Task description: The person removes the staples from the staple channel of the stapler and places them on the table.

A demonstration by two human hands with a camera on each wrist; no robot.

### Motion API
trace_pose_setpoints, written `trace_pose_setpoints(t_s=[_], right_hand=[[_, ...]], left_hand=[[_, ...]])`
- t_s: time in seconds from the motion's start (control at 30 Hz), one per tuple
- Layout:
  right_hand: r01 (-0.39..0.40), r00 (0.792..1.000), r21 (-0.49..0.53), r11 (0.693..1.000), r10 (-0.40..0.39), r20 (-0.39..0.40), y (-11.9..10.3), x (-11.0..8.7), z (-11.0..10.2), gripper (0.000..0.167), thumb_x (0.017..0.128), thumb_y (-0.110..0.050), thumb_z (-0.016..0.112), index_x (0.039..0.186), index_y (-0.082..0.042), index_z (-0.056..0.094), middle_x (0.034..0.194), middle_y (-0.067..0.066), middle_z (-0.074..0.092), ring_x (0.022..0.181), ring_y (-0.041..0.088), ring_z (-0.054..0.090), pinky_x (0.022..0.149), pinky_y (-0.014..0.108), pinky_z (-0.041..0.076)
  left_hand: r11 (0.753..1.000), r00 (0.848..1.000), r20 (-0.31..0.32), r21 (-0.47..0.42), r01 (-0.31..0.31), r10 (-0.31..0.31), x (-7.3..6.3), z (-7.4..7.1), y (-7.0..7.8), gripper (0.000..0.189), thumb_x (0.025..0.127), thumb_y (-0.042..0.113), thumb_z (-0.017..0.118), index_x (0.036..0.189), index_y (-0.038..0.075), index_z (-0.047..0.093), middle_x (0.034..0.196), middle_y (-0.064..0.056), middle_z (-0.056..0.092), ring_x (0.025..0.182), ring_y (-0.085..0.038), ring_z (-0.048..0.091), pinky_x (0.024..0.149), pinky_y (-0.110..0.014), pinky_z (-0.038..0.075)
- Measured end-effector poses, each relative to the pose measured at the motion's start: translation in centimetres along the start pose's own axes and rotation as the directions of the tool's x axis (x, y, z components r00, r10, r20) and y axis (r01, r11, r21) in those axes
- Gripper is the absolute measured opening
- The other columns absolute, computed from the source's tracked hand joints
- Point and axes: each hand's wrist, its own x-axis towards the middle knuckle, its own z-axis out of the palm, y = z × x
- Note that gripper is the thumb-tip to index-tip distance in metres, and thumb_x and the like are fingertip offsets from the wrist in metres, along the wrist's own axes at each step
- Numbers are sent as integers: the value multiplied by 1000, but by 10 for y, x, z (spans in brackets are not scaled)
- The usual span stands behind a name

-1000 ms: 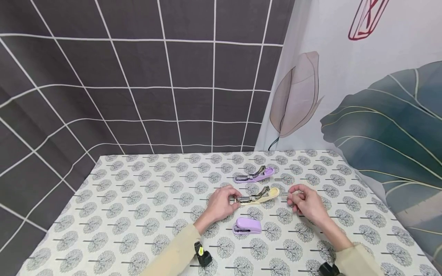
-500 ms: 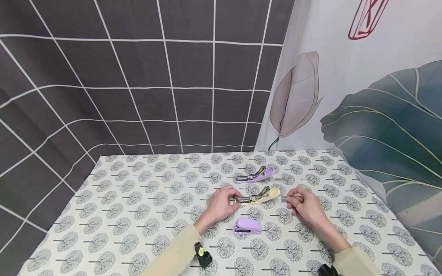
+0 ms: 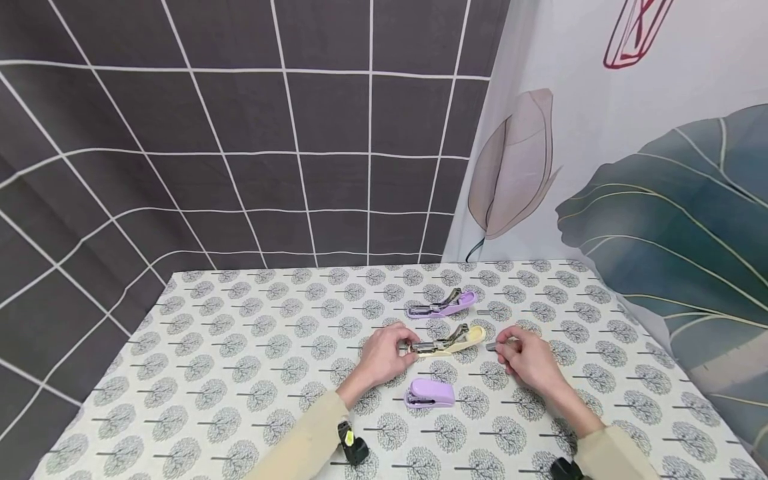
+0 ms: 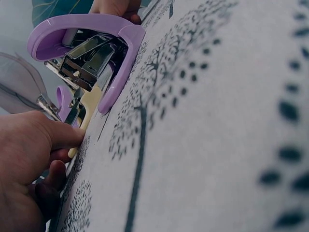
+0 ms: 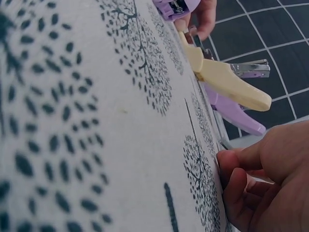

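My left hand [image 3: 386,352] holds the front end of a pale yellow stapler [image 3: 465,341], which lies on the patterned cloth with its top swung open and its metal magazine showing. The thumb [image 4: 67,135] presses on its base in the left wrist view. Between thumb and forefinger my right hand [image 3: 529,355] pinches a short grey strip of staples [image 3: 491,347], just off the stapler's right end. Much of that strip is hidden by the fingers. In the right wrist view the strip's tip [image 5: 225,143] pokes out beyond the fingertips.
Behind the yellow stapler lies an opened purple stapler [image 3: 459,303], a short grey strip [image 3: 483,312] to its right. A folded-shut purple stapler [image 3: 429,393] sits nearer, right of the left forearm. A dark gridded curtain [image 3: 330,180] hangs beyond the table.
My right hand has moved slightly left, bringing the staple strip nearer the yellow stapler and turning it a little. My left hand and the staplers keep their places.
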Motion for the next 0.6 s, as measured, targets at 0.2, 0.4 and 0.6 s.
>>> trace_pose_setpoints(t_s=[0.2, 0.4, 0.6], right_hand=[[28, 999, -50, 998, -27, 17, -2, 1, -1, 5, 93, -2, 63, 98, -2, 62, 66, 3, 59, 50, 17, 55, 39, 23, 39], [21, 999, -49, 999, -19, 40, -4, 1, -2, 5, 93, 1, 62, 97, -1, 62, 63, 4, 58, 49, 18, 54, 39, 25, 40], [17, 999, -79, 997, -13, 42, -7, 1, -2, 5, 91, 2, 62, 97, 1, 62, 63, 4, 57, 49, 17, 55, 39, 24, 42]], left_hand=[[1000, 1000, -4, 5, -1, 1, 0, 0, 0, 24, 80, 15, 82, 103, 15, 74, 94, 9, 65, 67, -3, 47, 66, -24, 42], [1000, 1000, -5, 8, 0, 0, 0, 0, 0, 24, 80, 15, 82, 103, 15, 74, 94, 9, 65, 69, -3, 47, 68, -25, 42], [1000, 1000, -7, 8, 4, -4, 0, 1, 0, 24, 80, 15, 82, 103, 16, 74, 95, 10, 65, 71, -4, 48, 70, -27, 43]])
